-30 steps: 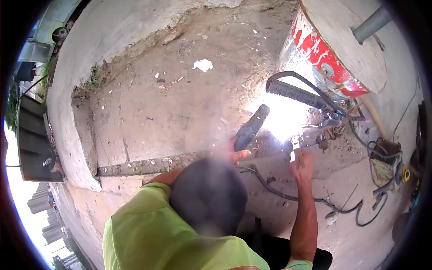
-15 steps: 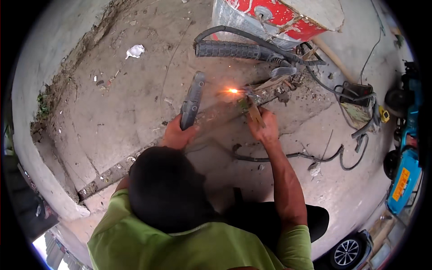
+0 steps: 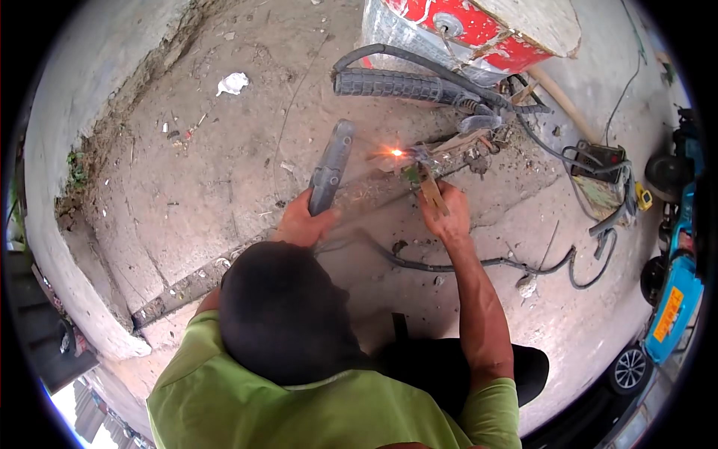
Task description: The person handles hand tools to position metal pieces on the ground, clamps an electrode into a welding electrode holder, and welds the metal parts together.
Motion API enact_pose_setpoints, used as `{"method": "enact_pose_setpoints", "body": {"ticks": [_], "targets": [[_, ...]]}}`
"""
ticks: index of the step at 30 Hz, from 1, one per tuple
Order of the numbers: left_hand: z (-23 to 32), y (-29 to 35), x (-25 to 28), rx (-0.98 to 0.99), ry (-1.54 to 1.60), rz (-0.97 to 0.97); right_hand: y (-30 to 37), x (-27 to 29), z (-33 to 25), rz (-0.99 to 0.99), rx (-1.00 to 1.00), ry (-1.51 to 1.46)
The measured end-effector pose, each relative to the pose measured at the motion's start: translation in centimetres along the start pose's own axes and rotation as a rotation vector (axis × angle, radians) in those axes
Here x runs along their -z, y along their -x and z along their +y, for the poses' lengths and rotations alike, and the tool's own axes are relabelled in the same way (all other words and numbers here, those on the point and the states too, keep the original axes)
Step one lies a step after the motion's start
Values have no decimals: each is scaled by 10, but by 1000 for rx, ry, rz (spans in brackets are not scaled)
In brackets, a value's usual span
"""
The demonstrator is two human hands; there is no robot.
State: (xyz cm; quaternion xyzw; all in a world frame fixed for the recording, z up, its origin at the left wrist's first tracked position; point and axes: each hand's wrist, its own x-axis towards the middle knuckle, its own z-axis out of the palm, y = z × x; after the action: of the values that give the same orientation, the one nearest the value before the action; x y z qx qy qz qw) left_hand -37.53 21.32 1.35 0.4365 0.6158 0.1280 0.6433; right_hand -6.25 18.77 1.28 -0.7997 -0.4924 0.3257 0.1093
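My left hand (image 3: 303,219) is closed round the lower end of a dark grey welding electrode holder (image 3: 330,166), which tilts up and slightly right. My right hand (image 3: 447,212) grips a brass-coloured clamp (image 3: 432,192) whose far end reaches up to a small metal piece (image 3: 420,156). Between the two tools, just left of that metal piece, a bright orange spark (image 3: 396,153) glows low over the ground. What exactly touches at the spark is lost in glare. Part of my left forearm is hidden behind a dark rounded head covering (image 3: 284,310).
A red and silver drum (image 3: 479,37) stands at the far side, with a ribbed black hose (image 3: 396,84) before it. A black cable (image 3: 479,263) crosses the concrete. A dark box (image 3: 598,161) sits right; beyond is a blue machine (image 3: 677,295). A low wall (image 3: 60,194) borders the left.
The whole scene has shifted slightly right in the picture. Both hands keep their grips, and the spark looks a little smaller.
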Motion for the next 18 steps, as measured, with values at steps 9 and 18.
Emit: {"method": "enact_pose_setpoints", "body": {"ticks": [9, 18], "targets": [[-3, -3, -1, -1, -51, 4, 1, -3, 3, 10, 11, -35], [16, 6, -1, -145, 119, -91, -2, -11, 10, 76, 145, -6]]}}
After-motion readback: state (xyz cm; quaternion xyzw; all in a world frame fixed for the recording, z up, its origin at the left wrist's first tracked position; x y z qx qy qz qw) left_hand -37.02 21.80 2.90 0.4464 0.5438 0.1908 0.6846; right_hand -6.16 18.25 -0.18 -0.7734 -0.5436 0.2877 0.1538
